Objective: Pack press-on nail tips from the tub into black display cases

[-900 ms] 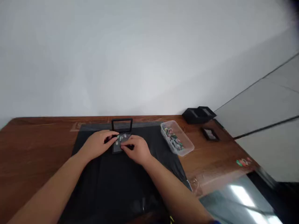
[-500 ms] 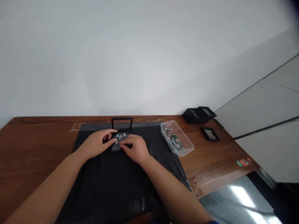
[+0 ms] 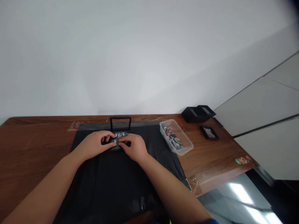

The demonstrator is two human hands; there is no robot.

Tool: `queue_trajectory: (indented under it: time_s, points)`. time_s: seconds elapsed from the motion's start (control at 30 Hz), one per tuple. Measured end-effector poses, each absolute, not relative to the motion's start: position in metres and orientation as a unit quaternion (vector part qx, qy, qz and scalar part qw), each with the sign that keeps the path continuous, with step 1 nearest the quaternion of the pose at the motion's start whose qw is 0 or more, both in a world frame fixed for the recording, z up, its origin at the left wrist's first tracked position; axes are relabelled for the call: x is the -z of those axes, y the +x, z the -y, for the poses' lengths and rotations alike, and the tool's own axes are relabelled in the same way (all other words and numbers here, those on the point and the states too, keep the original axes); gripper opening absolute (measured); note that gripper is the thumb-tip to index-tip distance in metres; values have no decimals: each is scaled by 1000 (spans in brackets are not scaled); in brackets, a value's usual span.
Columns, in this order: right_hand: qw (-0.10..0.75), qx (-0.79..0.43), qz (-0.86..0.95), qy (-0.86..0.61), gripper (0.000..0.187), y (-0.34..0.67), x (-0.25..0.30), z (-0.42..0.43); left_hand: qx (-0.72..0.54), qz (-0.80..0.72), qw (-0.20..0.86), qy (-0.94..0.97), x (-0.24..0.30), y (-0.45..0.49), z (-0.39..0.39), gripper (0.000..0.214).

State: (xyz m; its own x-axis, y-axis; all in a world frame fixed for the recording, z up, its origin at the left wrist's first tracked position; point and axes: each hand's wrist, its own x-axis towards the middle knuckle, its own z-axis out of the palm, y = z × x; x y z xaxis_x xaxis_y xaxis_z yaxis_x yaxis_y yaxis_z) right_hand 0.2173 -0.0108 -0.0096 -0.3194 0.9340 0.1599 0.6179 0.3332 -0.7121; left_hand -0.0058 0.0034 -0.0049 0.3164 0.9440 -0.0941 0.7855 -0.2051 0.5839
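A small black hinged display frame (image 3: pixel 121 118) stands with its lid raised on a black sheet (image 3: pixel 112 186). In its lower half lie several small grey and green pieces (image 3: pixel 120 135) with pale marks. From the left, my left hand (image 3: pixel 97 143) rests its fingertips on the pieces, index finger and thumb apart. My right hand (image 3: pixel 135 147) comes in from the right, thumb and index finger pinched together over the lower half. Whatever sits between those fingertips is too small or hidden to name.
A clear plastic tub (image 3: pixel 187 148) of mixed small pieces stands right of the sheet. Farther right are a black compartment holder (image 3: pixel 197 114), a second black frame (image 3: pixel 209 133) and several coloured round pieces (image 3: pixel 241 160). A white wall (image 3: pixel 140 62) rises behind the wooden table (image 3: pixel 28 146).
The left index fingertip has come down onto the pieces, nearer the thumb. My right pinch remains over the lower half of the frame. The whole view has shifted slightly.
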Motion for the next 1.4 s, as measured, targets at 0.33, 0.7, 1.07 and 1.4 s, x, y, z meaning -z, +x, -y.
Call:
queue_trajectory:
  time_s: [0.33, 0.7, 1.07, 1.4]
  points:
    - [298, -292, 757, -502, 13, 218, 8, 11, -140, -556, 278, 770, 4, -6, -3, 40]
    - [312, -300, 765, -476, 18, 226, 11, 15, -140, -541, 278, 782, 4, -5, -3, 39]
    - [417, -171, 705, -547, 25, 342, -76, 16, -144, -538, 284, 781, 9, -8, -5, 38]
    - [29, -48, 765, -642, 32, 422, -45, -28, -145, -543, 281, 778, 5, -5, -4, 39]
